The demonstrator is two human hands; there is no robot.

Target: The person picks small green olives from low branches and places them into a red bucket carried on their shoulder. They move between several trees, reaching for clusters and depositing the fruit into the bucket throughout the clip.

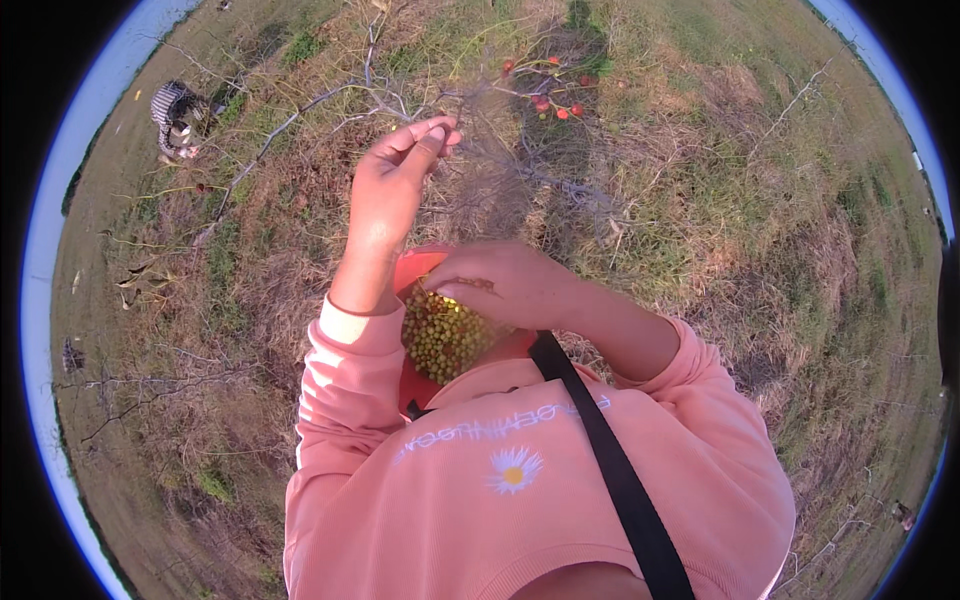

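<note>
Against my chest sits a red bucket (420, 264) on a black strap (600, 450), partly filled with small round yellow-green fruits (444, 337). My right hand (510, 285) is over the bucket's opening, fingers bent down towards the fruits; whether it holds any cannot be seen. My left hand (409, 161) is raised beyond the bucket beside thin bare branches (300, 112), thumb and fingertips pinched together; what lies between them is too small to tell. Several red fruits (541, 103) hang on twigs farther out.
Grey, leafless branches (577, 187) spread in front of me, and another (806, 90) rises at the right. Dry grass and low green plants (720, 247) cover the ground. Another person in a striped top (171, 105) bends down at the upper left.
</note>
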